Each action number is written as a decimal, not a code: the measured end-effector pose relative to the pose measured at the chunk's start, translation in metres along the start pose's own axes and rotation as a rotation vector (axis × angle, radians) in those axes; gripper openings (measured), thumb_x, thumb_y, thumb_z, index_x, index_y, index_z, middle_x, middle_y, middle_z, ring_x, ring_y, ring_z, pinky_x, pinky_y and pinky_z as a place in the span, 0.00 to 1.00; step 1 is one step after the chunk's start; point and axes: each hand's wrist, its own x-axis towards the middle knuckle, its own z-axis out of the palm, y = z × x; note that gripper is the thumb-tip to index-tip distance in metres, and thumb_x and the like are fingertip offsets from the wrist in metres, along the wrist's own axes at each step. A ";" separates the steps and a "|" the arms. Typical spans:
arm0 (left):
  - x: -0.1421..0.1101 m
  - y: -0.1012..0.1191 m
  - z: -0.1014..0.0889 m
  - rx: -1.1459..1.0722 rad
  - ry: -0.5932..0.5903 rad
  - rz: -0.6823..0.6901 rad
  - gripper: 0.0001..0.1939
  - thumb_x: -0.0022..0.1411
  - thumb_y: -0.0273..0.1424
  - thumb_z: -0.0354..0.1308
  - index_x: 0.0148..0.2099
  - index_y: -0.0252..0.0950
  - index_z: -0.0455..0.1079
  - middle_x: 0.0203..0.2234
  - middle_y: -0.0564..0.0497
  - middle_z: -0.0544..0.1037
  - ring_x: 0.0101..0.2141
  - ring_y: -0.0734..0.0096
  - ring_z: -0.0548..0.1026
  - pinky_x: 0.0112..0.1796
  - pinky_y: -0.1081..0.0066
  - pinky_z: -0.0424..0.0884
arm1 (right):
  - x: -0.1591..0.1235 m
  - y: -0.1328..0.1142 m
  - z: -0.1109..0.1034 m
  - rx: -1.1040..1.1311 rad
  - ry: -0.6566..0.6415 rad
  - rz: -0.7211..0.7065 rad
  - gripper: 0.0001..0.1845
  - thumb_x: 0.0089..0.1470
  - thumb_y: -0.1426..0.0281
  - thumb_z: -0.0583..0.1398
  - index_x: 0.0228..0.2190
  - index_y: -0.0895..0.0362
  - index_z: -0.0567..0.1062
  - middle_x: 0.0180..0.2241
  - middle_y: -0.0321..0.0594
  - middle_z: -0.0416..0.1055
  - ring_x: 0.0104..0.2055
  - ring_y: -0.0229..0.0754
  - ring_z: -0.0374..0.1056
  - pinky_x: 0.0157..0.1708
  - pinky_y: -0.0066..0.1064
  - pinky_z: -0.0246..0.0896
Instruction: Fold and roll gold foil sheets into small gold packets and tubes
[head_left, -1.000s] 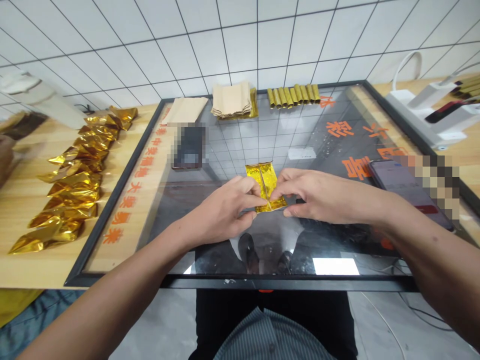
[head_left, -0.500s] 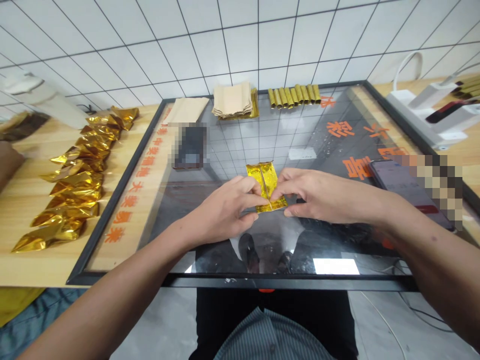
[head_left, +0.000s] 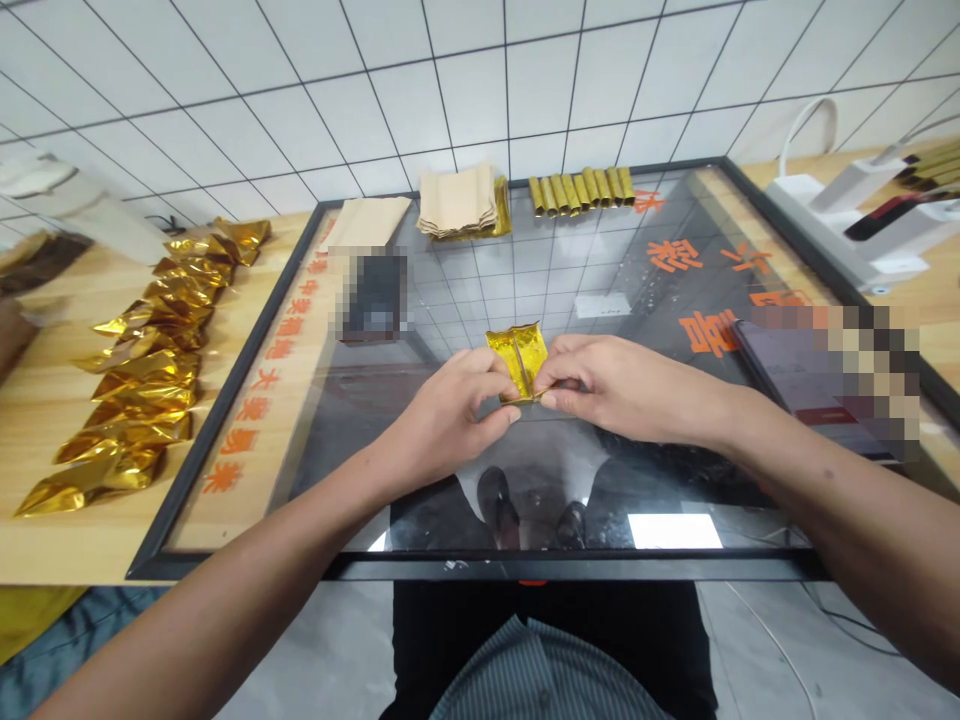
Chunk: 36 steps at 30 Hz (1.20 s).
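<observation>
A small piece of gold foil paper (head_left: 529, 350) lies on the glass panel in front of me, its two sides folded in to a seam down the middle. My left hand (head_left: 461, 405) pinches the near left corner between thumb and fingers. At the near right corner, my right hand (head_left: 611, 385) pinches the same edge with thumb and index finger. That near edge is turned up into a narrow fold, partly hidden by my fingertips.
Behind the foil are a stack of tan paper pieces (head_left: 457, 202) and a row of rolled gold tubes (head_left: 581, 192). Crumpled gold foil pieces (head_left: 142, 385) line the wooden table on the left. A dark phone (head_left: 375, 295), a larger phone (head_left: 810, 385) and a white power strip (head_left: 832, 230) surround the work.
The foil's near edge has been turned up away from me, so the piece looks shorter. My right thumb has closed in against that edge, and both hands have shifted slightly.
</observation>
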 end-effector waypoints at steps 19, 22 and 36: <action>0.005 0.005 0.007 -0.011 0.074 -0.060 0.10 0.71 0.26 0.58 0.34 0.37 0.72 0.36 0.51 0.74 0.40 0.66 0.71 0.46 0.62 0.67 | 0.006 0.001 0.009 0.104 0.066 0.038 0.07 0.65 0.66 0.63 0.35 0.53 0.81 0.36 0.36 0.75 0.36 0.40 0.66 0.36 0.33 0.53; 0.005 0.006 0.007 -0.008 0.056 -0.076 0.10 0.71 0.26 0.58 0.34 0.38 0.72 0.36 0.51 0.74 0.41 0.66 0.71 0.46 0.61 0.67 | 0.007 0.001 0.012 0.111 0.077 0.046 0.09 0.65 0.65 0.62 0.35 0.53 0.81 0.35 0.36 0.75 0.35 0.39 0.65 0.35 0.33 0.52; 0.007 0.001 0.010 0.006 0.094 -0.064 0.09 0.71 0.27 0.58 0.35 0.38 0.72 0.35 0.51 0.74 0.40 0.65 0.71 0.44 0.62 0.66 | 0.009 0.004 0.013 0.143 0.124 0.081 0.06 0.59 0.66 0.67 0.38 0.53 0.80 0.35 0.34 0.76 0.34 0.38 0.66 0.35 0.32 0.55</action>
